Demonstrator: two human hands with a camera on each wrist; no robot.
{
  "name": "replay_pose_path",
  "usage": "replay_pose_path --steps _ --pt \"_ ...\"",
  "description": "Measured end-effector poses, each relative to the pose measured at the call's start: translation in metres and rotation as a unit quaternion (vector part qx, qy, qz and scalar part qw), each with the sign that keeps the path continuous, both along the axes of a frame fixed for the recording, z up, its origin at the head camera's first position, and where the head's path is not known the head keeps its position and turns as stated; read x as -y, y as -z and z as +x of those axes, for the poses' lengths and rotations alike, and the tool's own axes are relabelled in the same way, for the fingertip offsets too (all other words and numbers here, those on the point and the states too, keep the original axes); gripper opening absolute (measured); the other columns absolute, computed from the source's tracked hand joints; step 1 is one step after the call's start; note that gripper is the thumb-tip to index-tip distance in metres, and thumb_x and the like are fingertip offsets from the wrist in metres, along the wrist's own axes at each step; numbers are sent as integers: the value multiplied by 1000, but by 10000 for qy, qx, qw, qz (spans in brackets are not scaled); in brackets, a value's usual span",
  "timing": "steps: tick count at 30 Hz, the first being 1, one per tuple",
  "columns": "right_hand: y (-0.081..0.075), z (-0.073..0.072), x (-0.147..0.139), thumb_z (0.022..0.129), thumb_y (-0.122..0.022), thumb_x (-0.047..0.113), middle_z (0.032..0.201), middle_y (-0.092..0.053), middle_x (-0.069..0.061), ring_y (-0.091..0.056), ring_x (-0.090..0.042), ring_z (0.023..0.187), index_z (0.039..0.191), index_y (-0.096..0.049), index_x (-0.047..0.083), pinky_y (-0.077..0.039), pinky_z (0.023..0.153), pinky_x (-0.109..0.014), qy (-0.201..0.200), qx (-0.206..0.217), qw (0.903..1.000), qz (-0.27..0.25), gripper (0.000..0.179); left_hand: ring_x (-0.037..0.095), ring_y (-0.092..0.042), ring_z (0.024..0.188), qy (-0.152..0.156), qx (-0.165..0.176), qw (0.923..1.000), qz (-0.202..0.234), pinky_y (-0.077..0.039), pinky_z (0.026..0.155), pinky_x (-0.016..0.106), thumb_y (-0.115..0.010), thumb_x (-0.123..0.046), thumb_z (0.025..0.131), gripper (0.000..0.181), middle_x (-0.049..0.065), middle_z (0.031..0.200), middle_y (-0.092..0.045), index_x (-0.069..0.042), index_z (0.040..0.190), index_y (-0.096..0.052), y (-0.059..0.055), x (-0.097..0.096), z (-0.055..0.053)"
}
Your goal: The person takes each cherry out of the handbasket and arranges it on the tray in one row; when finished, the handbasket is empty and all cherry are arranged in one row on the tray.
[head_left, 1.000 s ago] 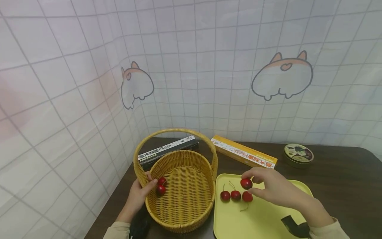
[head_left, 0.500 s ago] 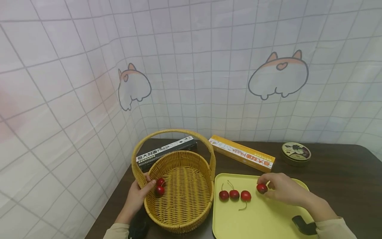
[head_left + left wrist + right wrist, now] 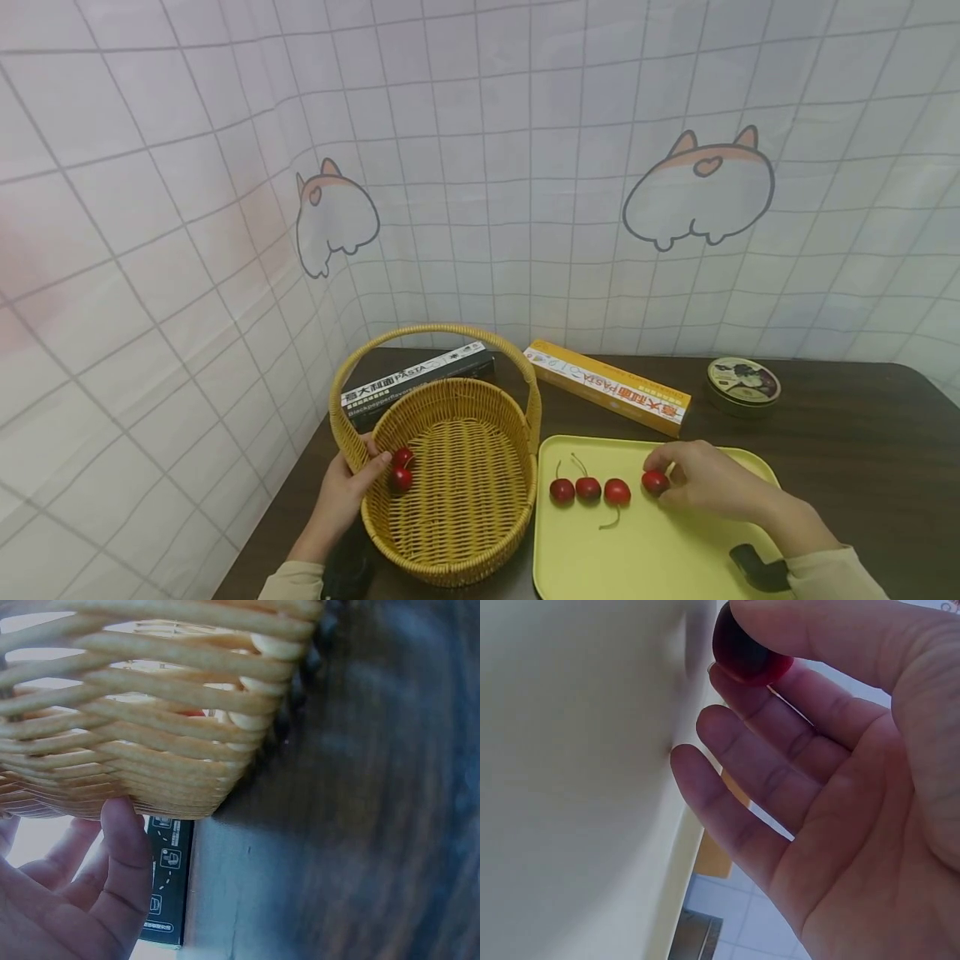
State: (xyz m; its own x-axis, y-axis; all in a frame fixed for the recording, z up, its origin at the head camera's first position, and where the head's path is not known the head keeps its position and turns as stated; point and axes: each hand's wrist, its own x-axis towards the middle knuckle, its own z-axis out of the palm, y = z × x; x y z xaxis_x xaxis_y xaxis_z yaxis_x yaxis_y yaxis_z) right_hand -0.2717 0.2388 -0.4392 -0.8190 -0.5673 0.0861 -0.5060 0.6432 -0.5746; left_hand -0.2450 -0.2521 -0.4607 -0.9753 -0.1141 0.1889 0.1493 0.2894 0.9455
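Note:
My left hand (image 3: 341, 498) grips the left rim of a round wicker basket (image 3: 525, 500), beside the base of its arched handle. In the left wrist view, the fingers of the left hand (image 3: 82, 900) lie against the woven outer wall. Two red cherries (image 3: 402, 478) sit inside the basket by the thumb. Over the yellow tray (image 3: 645, 558), my right hand (image 3: 708, 482) pinches a red cherry (image 3: 655, 482) between thumb and forefinger; in the right wrist view the other fingers are loosely extended. To its left, three stemmed cherries (image 3: 588, 490) lie in a row on the tray.
Behind the basket lies a black pasta box (image 3: 420, 382). An orange pasta box (image 3: 607, 387) lies behind the tray, with a round tin (image 3: 744, 385) to its right. A grid-patterned curtain (image 3: 510, 208) hangs behind the dark table (image 3: 847, 467).
My right hand has carried the cherry from above the row to the right, then lowered it slightly toward the tray. The left hand stays on the basket. The head view has shifted slightly.

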Motion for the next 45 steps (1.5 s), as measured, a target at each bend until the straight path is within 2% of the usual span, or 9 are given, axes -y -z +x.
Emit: replay_pose_path --steps 9,17,24,34,39,45 --pt "3 0 1 73 -77 10 83 -62 7 -51 -3 67 103 -67 12 -44 59 -23 -18 43 10000 -4 31 14 -55 91 -3 -21 10000 10 -52 67 30 -65 -13 94 22 16 115 -52 -1 103 -49 1 1 0" --pt "3 1 2 70 -79 8 81 -63 7 -53 -2 65 100 -66 13 -45 58 -23 -266 205 9993 -173 33 15 -54 91 5 -37 10000 1 -52 67 30 -65 -13 94 22 17 115 -53 -1 102 -49 2 2 -1" --pt "4 2 4 70 -80 9 84 -61 7 -53 -3 67 101 -66 15 -45 60 -24 -316 241 9990 -204 34 15 -55 88 11 -28 10000 41 -52 66 30 -65 -14 94 23 15 112 -52 0 102 -48 2 1 -1" --pt "5 4 6 69 -80 8 82 -59 8 -51 -4 67 98 -65 17 -44 59 -24 -362 243 9987 -245 34 13 -55 87 -57 36 9999 89 -52 65 30 -65 -13 94 25 17 115 -52 1 104 -49 0 -1 1" --pt "5 3 7 69 -80 7 81 -59 6 -51 -4 66 98 -64 16 -44 58 -24 -371 256 9986 -276 34 13 -55 92 -33 57 9999 98 -53 67 29 -65 -13 94 24 16 119 -51 1 104 -48 0 -1 1" --pt "5 3 6 70 -81 9 83 -60 4 -52 -4 65 98 -64 16 -44 59 -24 -385 335 9981 -345 34 14 -55 90 -26 53 9999 88 -53 67 30 -65 -14 94 25 17 116 -52 1 104 -48 -1 -1 1"
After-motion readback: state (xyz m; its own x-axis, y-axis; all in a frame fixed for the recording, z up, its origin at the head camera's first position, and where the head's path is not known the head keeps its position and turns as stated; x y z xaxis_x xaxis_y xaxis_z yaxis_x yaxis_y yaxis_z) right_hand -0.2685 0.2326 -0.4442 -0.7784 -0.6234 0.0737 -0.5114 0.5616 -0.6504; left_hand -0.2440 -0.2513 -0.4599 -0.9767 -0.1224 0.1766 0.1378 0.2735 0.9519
